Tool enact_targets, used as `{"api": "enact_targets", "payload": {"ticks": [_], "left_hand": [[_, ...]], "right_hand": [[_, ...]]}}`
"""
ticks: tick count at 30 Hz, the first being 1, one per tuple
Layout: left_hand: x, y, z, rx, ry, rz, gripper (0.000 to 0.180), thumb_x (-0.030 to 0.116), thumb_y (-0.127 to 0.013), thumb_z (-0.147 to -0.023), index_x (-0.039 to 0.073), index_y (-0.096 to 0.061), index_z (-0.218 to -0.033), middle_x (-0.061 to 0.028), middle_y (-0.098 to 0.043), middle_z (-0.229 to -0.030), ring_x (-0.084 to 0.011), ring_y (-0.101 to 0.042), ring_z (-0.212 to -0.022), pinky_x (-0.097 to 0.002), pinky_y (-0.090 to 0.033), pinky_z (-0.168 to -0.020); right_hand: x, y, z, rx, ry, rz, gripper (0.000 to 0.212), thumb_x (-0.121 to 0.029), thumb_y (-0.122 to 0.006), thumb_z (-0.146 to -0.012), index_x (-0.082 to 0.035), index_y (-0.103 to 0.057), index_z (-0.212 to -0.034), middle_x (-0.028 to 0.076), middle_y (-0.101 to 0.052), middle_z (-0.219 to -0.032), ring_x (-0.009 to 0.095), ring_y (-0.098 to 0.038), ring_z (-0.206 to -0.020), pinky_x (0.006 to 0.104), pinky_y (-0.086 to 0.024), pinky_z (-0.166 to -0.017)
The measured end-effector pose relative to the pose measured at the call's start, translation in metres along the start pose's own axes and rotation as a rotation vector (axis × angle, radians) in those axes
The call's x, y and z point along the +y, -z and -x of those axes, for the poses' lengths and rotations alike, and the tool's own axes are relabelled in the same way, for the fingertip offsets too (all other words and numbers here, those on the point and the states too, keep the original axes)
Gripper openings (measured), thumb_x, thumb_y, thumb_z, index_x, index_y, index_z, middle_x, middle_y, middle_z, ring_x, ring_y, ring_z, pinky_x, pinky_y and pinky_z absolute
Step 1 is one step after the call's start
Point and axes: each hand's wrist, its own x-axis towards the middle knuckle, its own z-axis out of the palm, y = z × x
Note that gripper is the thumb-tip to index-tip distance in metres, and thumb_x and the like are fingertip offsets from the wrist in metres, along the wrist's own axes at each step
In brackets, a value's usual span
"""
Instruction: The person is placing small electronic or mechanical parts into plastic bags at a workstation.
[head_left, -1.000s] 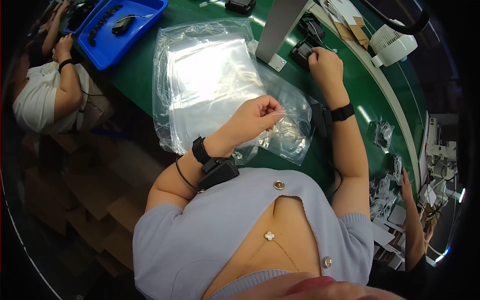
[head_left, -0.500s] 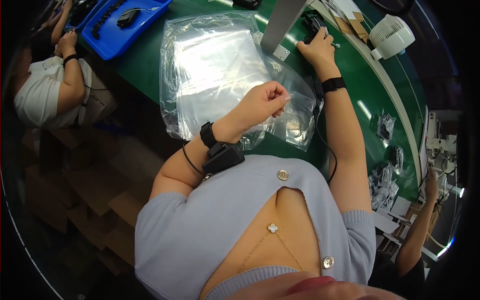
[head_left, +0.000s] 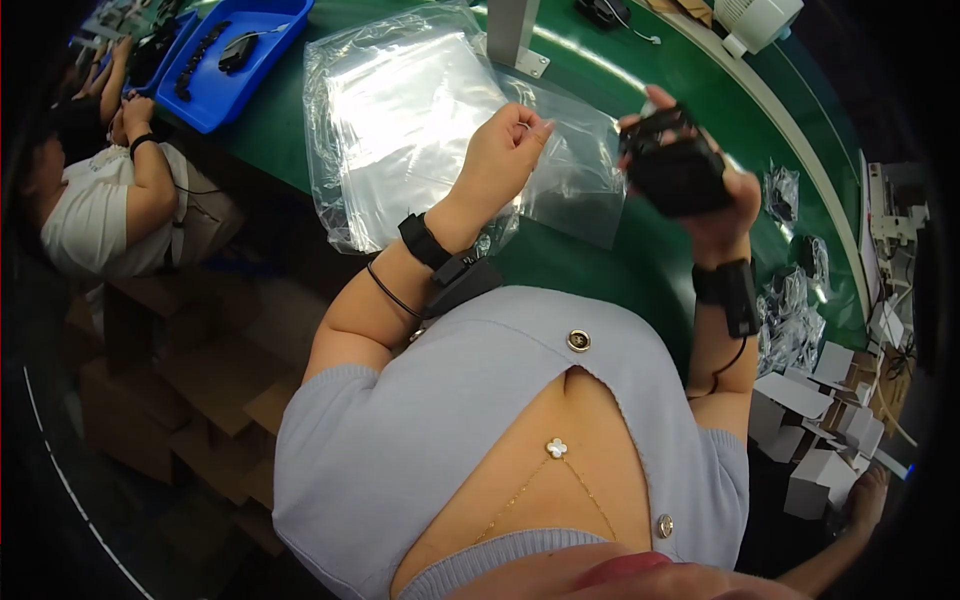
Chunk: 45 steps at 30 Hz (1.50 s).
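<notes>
My right hand (head_left: pixel 725 215) is raised over the right side of the table, palm up, fingers wrapped round a black box-shaped device (head_left: pixel 680 170). The device is slightly blurred and its kind is not plain. My left hand (head_left: pixel 505 150) is closed in a pinch on the edge of a clear plastic bag (head_left: pixel 575 190), which spreads out flat to its right. Under and beyond the left hand lies a stack of clear plastic bags (head_left: pixel 400 120), shiny with reflected light.
A metal post (head_left: pixel 511 35) stands behind the bags. Top left is a blue tray (head_left: pixel 215 105) with black parts; a seated person (head_left: pixel 110 200) is beside it. Wrapped items (head_left: pixel 790 320) lie at right. Another black device (head_left: pixel 605 12) and a white fan (head_left: pixel 757 22) are at the back.
My right hand has lifted the black device off the far right of the table and brought it nearer me. My left hand has moved slightly away, and the bag now lies flatter.
</notes>
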Motion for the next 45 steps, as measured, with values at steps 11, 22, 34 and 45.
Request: {"api": "enact_targets", "payload": {"ticks": [11,22,34,45], "left_hand": [[0.051,-0.028,0.022,-0.2,-0.043,-0.069,0.023,0.02,-0.058,-0.092,0.004,-0.066,-0.106,0.0072,-0.047,-0.053,-0.0002,-0.039,-0.045,-0.0164,-0.029,-0.041],[0.057,-0.059,0.012,-0.133,-0.223,-0.103,0.024,0.016,-0.056,-0.091,0.006,-0.064,-0.112,0.0004,-0.056,-0.059,-0.0061,-0.049,-0.047,-0.021,-0.038,-0.045],[0.056,-0.076,0.02,-0.157,-0.892,-0.765,0.031,0.007,-0.061,-0.081,0.005,-0.061,-0.112,-0.0114,-0.059,-0.064,-0.0277,-0.057,-0.056,-0.035,-0.045,-0.05],[0.069,-0.096,0.013,-0.083,-1.175,-0.656,0.031,0.001,-0.061,-0.081,0.009,-0.063,-0.111,-0.0085,-0.06,-0.064,-0.0235,-0.055,-0.052,-0.0312,-0.043,-0.048]], "right_hand": [[0.046,0.021,0.027,0.018,-0.107,-0.571,0.084,-0.043,-0.054,-0.074,0.003,-0.027,-0.139,0.028,-0.039,-0.135,0.039,-0.052,-0.11,0.0426,-0.048,-0.088],[0.057,0.015,0.03,0.262,0.154,0.011,0.069,-0.036,-0.048,-0.079,0.002,-0.035,-0.135,0.021,-0.039,-0.138,0.032,-0.048,-0.118,0.0411,-0.041,-0.098],[0.034,0.015,0.036,0.323,0.155,-0.602,0.044,-0.03,-0.052,-0.081,-0.004,-0.054,-0.117,0.017,-0.059,-0.112,0.022,-0.058,-0.101,0.034,-0.046,-0.089],[0.065,0.035,0.034,0.343,0.564,1.412,0.051,-0.024,-0.057,-0.084,0.001,-0.045,-0.127,0.012,-0.06,-0.115,0.02,-0.055,-0.106,0.0299,-0.043,-0.09]]}}
